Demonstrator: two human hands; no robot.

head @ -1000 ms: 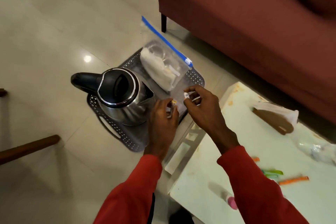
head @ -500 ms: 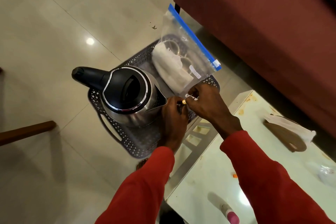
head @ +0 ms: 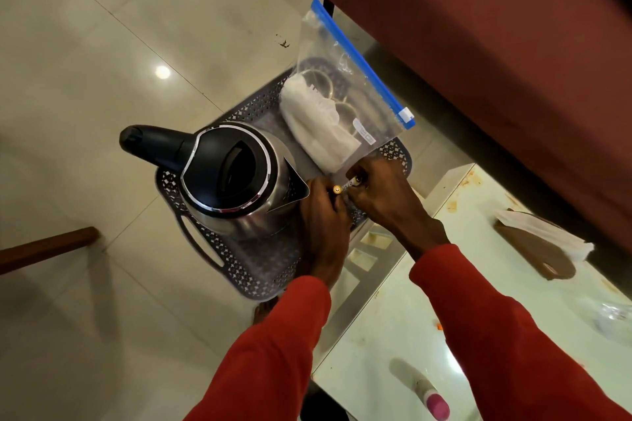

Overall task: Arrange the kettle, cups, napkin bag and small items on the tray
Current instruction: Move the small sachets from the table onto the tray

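bag sticker: a small white label (head: 363, 130) on the clear zip bag (head: 355, 85) carries dark print, too small to read
held item: a small cylindrical item (head: 346, 187) between the hands bears dark marks, illegible
other text: none readable anywhere

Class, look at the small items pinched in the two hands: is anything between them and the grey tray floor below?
Nothing visible blocks them. The left hand and right hand hold the small gold-tipped items over the grey perforated plastic tray, between the steel kettle and the clear zip bag.
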